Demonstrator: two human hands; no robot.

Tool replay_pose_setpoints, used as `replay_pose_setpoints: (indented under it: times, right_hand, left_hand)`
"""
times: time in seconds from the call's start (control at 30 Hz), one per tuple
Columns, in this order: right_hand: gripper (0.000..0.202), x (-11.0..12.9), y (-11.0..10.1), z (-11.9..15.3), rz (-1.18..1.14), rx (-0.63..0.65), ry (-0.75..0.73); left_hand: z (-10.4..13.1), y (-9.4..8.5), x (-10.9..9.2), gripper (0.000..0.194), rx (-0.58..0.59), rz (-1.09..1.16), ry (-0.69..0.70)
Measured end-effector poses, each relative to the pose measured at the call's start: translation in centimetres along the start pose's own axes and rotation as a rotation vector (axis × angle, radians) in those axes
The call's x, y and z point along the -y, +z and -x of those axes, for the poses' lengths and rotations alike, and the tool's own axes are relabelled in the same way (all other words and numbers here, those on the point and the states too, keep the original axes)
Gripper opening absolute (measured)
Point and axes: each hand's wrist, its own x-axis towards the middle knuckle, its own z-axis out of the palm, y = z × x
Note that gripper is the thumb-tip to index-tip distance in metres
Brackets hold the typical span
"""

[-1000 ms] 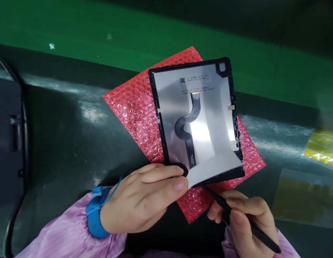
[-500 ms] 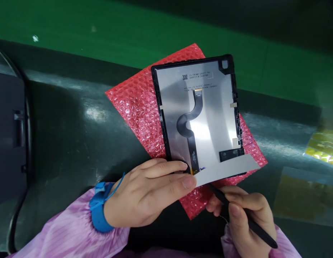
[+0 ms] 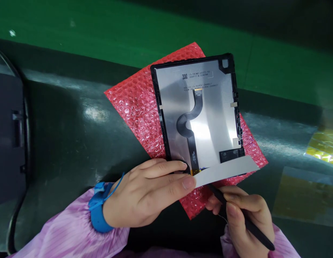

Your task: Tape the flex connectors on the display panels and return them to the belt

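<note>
silver panel [image 3: 209,122] over red bubbled wrap [image 3: 134,111] | flat white strip [image 3: 228,170] | slender tool [image 3: 259,234]

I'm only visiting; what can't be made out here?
All in the head view:
Tip of the black tool in the right hand: lost at the white strip, which seems to cover it.
Lower-left corner of the display panel: covered by the left hand.
Lettering on the ribbon cable: too small.
Dark casing: cut off by the left edge.
</note>
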Motion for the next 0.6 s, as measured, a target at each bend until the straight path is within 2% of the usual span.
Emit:
replay_pose_setpoints:
  times: [0.4,0.5,0.6]
  right_hand:
    - [0.004,0.4,0.4,-0.4,0.017,-0.052,0.026]
    - [0.002,0.2,0.3,0.1,0.060,-0.070,0.055]
    - [0.011,0.1,-0.1,0.5,0.135,-0.070,0.081]
  left_hand:
    - [0.1,0.1,-0.1,0.077,0.023,-0.003,-0.002]
    - [0.1,0.1,-0.2,0.074,0.037,-0.032,0.011]
    - [0.2,0.2,-0.2,0.061,0.069,-0.061,0.002]
